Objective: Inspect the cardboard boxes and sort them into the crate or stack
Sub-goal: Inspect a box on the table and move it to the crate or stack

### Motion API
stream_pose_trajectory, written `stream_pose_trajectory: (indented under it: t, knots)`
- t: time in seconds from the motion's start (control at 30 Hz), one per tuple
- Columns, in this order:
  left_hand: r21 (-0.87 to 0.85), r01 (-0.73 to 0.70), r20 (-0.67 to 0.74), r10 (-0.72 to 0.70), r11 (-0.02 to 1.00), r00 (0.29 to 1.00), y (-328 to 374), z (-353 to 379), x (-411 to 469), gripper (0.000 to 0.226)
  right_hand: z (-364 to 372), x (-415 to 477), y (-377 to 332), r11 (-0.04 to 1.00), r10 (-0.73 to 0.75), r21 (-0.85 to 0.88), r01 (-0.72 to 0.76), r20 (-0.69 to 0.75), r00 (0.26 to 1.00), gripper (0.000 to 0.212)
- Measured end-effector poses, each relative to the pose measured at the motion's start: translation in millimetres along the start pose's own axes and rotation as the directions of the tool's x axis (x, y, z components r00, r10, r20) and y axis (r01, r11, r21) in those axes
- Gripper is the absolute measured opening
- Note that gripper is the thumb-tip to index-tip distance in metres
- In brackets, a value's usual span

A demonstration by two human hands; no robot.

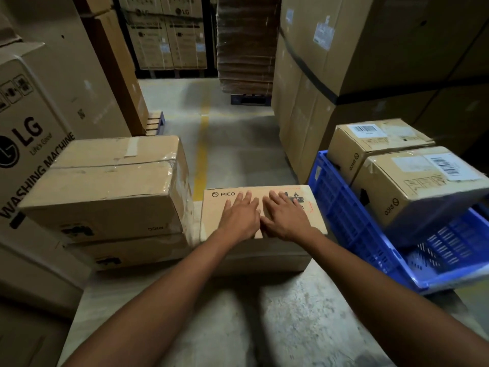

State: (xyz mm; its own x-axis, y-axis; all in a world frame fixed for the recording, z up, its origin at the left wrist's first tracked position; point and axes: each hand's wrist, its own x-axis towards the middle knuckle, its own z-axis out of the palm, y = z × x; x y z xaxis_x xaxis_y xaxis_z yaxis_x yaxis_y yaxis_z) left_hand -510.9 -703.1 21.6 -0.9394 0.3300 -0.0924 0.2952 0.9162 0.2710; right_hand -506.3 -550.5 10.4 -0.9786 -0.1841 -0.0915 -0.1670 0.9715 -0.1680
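The step in hand looks like inspection. The person's left hand and right hand lie side by side on the top face of the PICO box, fingers straight and spread, pressing flat rather than gripping. Neither hand curls round an edge. This box sits on the concrete floor between the stack and the blue crate, close to both.

The next move likely calls for a real hold. The hands would have to part and slide to opposite sides of the box before it could be turned over or lifted. Which way it goes depends on a verdict that nothing visible settles yet.

The crate, at the right, holds two taped PICO boxes: the rear box against the far end and the near box just in front of it, apparently tilted. Bare blue mesh shows at the crate's near end, so room for another looks tight. The stack at the left is two boxes high, its top face flat and free.
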Motion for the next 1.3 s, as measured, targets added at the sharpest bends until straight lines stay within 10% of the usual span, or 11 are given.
stream_pose_trajectory:
  t: [0.3,0.77,1.3]
  knots:
    - [-0.048,-0.089,-0.131,0.082,0.995,0.988,19.5,21.3,-36.3,0.045,25.9,-45.5,-7.3,0.998,-0.031,0.033,0.048,-0.387,0.922,0.028]
    - [-0.079,-0.185,-0.250,0.160,0.980,0.955,66.7,34.9,-39.8,0.030,21.8,-77.1,20.0,0.986,0.159,0.119,-0.118,-0.439,0.885,0.017]
    - [0.066,-0.148,-0.043,0.151,0.987,0.988,27.4,23.1,6.3,0.049,14.3,-40.5,30.6,0.991,0.132,0.015,-0.132,-0.201,0.971,0.058]
